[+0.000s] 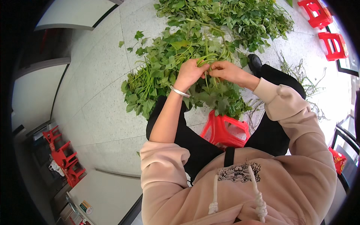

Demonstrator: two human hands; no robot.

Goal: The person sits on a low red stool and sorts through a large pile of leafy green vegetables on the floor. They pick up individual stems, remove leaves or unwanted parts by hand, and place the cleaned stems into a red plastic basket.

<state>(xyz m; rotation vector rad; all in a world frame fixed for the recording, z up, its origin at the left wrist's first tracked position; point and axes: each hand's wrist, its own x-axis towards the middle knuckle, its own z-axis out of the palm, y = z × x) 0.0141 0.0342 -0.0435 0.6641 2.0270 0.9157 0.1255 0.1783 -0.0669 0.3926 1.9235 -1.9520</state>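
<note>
My left hand [192, 71], with a silver bangle on its wrist, is closed around a bundle of green leafy stems [207, 59]. Close against it, my right hand [226, 72] pinches part of the same stems between thumb and fingers. Leaves hang from the bundle below both hands. Under and beyond them a pile of leafy vine greens [168, 62] covers the floor, with cut stem ends showing at its left side. A larger heap of the same greens [230, 17] lies farther off.
A red plastic stool [225, 129] stands between my knees. Bare stripped stems [306, 76] are scattered on the tiled floor [101, 98] to the right. More red stools [333, 46] are at the upper right, and others [64, 156] at the lower left. A white table [107, 194] is lower left.
</note>
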